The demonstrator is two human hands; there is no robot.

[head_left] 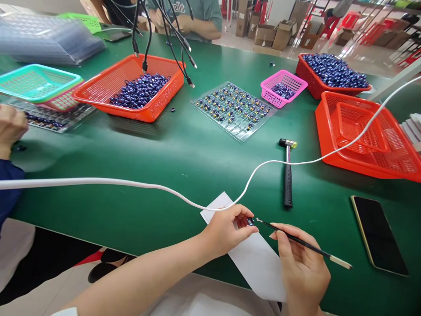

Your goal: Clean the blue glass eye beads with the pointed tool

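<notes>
Between the thumb and fingertips of my left hand (226,230) is a small shiny dark-blue piece (250,221). My right hand (301,263) grips a thin black pen-like tool (305,244) with a pale rear end. Its small light tip points at the blue piece, a short gap away. Under my hands lies a sheet of white paper (259,265). A white cable (184,198) runs across the view above my left hand. Farther off, a clear compartment tray (241,131) holds many blue-and-gold pieces.
A hammer (288,175) and a phone (378,237) lie to the right. Orange baskets (148,115) (371,169), a red basket (315,90) and a pink basket (279,102) stand around. Black cables (182,48) hang overhead. A co-worker's hand (11,127) is at left; another person (200,26) sits opposite.
</notes>
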